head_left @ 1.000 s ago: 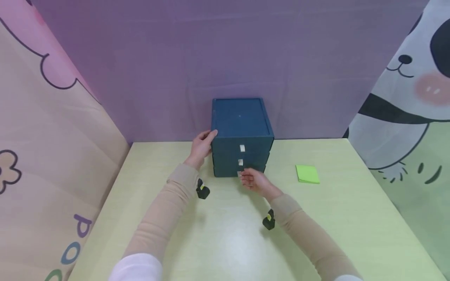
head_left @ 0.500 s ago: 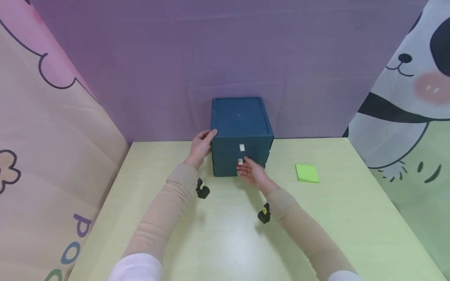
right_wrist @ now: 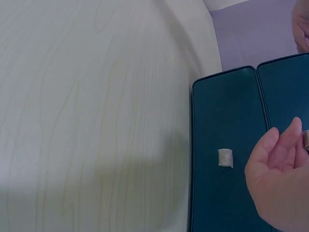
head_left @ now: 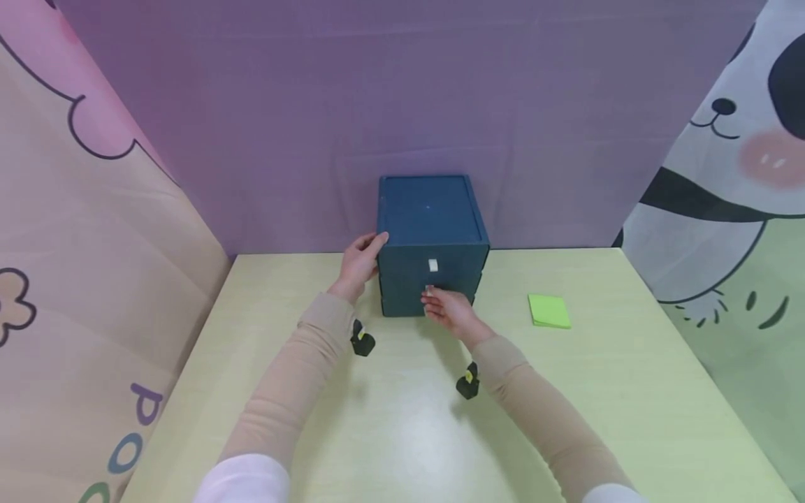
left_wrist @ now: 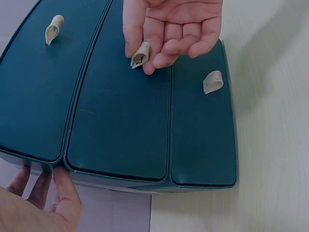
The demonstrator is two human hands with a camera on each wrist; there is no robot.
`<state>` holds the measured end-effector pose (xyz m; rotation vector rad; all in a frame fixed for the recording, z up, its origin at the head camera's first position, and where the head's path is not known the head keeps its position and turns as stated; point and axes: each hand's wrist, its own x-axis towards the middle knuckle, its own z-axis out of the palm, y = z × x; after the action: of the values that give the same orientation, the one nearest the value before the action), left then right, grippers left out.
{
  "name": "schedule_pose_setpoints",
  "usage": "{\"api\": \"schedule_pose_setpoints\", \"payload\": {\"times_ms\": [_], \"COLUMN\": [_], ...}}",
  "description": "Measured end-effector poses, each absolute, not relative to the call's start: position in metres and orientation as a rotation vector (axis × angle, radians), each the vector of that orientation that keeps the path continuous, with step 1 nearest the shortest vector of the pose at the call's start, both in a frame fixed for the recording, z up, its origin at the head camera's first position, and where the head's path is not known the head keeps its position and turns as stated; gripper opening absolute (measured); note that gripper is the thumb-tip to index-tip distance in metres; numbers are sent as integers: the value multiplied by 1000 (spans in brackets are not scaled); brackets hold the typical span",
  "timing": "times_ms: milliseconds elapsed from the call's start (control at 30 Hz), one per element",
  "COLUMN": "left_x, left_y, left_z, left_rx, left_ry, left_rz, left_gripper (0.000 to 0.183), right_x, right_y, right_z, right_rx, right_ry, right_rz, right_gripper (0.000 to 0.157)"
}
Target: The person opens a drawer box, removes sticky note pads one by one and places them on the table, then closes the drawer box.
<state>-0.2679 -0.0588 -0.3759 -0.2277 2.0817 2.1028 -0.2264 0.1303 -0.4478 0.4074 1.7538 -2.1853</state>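
Observation:
A dark blue-green drawer cabinet (head_left: 434, 209) with three stacked drawers stands at the back of the table. Each drawer has a small off-white loop pull; the top pull (left_wrist: 54, 29) and bottom pull (left_wrist: 213, 82) are untouched. My right hand (head_left: 449, 309) is at the front, its thumb and index finger pinching the middle drawer's pull (left_wrist: 140, 55). My left hand (head_left: 360, 264) rests against the cabinet's left side, thumb at the upper front corner and fingers fairly straight along the side wall. All the drawers sit closed.
Right of the cabinet, a lime-green pad of sticky notes (head_left: 550, 311) lies on the pale wooden table (head_left: 402, 433). A purple cloth (head_left: 428, 91) hangs just behind the cabinet. Printed cloths flank the table on both sides. A black wrist-worn piece (head_left: 362, 339) hangs under each sleeve.
My right hand has moved up from the bottom drawer's pull to the middle one, and its thumb and finger have closed on it. The left hand stays against the cabinet.

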Motion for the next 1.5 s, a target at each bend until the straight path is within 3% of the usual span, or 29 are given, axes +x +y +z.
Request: {"api": "schedule_pose_setpoints", "payload": {"times_ms": [333,667,1167,1500], "left_x": [-266,-265,-267,-267], "left_y": [-59,-59,-59,-58], "left_z": [-375,-376,-375,-376], "left_rx": [-224,-223,-242,-233], "left_ry": [2076,2073,2086,2074], "left_rz": [2110,2121,2113,2125], "left_gripper": [59,59,60,59], "right_x": [-228,-227,-231,-227], "right_y": [127,124,124,125], "right_z": [-449,-453,-452,-447], "right_rx": [447,458,505,476], "right_ry": [1733,1815,1811,1881], "right_rz": [-2217,-2199,-2182,-2106], "right_gripper": [25,30,22,34]}}
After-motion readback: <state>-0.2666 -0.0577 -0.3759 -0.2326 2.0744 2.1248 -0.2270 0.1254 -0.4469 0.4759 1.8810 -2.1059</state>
